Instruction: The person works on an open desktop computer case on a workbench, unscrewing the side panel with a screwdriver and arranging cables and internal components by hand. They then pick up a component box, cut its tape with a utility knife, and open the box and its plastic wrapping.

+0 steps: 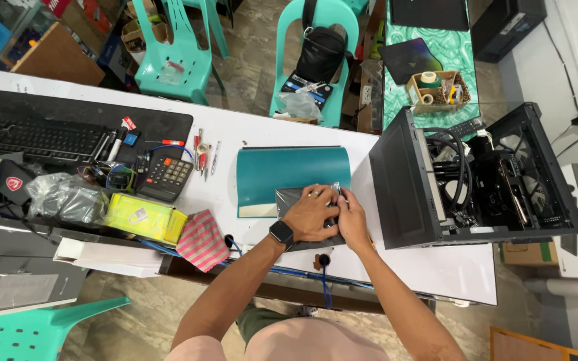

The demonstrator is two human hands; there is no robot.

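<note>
Both my hands rest on a grey anti-static bag (290, 198) that lies on the white table (436, 264). My left hand (310, 214), with a ring and a black smartwatch, lies flat over the bag and covers most of it. My right hand (352, 217) pinches the bag's upper right edge. The bag partly overlaps a curled teal mat (282, 170). What is inside the bag is hidden.
An open black computer case (476, 177) stands right of my hands. To the left lie a calculator (166, 176), screwdrivers (203, 155), a yellow box (142, 217), a striped cloth (202, 239) and a black keyboard (31, 137). Teal chairs (316, 60) stand behind the table.
</note>
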